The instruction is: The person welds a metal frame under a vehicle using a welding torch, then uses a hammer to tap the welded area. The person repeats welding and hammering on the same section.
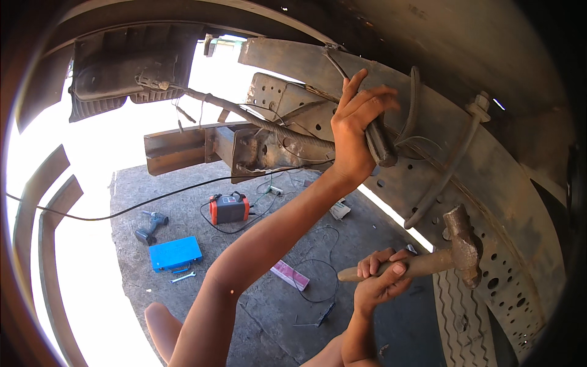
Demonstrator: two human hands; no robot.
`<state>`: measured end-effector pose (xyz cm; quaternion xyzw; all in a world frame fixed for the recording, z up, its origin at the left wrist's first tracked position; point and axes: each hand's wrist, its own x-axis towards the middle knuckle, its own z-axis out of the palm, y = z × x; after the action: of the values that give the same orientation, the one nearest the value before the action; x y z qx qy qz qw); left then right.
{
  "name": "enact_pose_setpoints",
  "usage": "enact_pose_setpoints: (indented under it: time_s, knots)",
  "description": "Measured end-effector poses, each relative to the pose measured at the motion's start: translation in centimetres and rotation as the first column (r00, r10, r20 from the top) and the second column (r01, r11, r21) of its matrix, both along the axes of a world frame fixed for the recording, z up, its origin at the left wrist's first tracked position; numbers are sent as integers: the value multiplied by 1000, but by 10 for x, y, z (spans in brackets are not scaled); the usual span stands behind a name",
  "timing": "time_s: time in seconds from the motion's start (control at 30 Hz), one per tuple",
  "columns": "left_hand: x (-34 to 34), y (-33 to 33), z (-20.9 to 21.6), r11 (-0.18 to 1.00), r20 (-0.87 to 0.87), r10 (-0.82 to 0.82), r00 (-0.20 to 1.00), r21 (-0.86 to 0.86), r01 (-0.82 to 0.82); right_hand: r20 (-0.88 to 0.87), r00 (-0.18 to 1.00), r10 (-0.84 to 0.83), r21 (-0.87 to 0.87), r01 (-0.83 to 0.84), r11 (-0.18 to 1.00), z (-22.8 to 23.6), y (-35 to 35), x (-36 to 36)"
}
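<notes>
My left hand (358, 125) is raised against the truck's frame rail (483, 177), its fingers partly stretched. A short, thick dark metal bar (381, 145) sits in its grip, with the blunt lower end jutting past the palm. The bar's upper part is hidden by the fingers. Lower and to the right, my right hand (382, 278) is wrapped round the wooden handle of a sledgehammer (466, 248). The worn steel head points right, apart from the bar and close to the perforated part of the rail.
A bent rod (449, 162) and corrugated conduit (275, 128) run along the frame; a black cable crosses left. On the ground lie a red-and-black welding machine (230, 208), cordless drill (151, 227), blue case (175, 253), wrench (183, 277) and pink box (290, 274). A tyre (463, 324) stands lower right.
</notes>
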<state>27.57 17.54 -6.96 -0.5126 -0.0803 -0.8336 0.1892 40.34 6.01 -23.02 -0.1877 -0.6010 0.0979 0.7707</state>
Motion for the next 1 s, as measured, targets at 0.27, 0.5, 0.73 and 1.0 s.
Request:
enact_pose_setpoints:
  time_s: [0.27, 0.5, 0.73, 1.0]
  knots:
    - [-7, 4, 7, 997, -81, -79, 994, -32, 77, 0, 1000, -11, 28, 11, 1000, 0, -6, 8]
    - [-17, -1, 15, 1000, -166, 20, 986, -11, -22, 38, 999, 8, 55, -10, 998, 6, -6, 3]
    - [-31, -4, 18, 994, -314, 42, 949, -84, -72, -44, 999, -14, 203, 23, 979, 25, -1, -14]
    - [-39, -12, 26, 994, -356, 57, 933, -68, -86, 36, 999, -8, 226, 0, 974, 28, 9, -30]
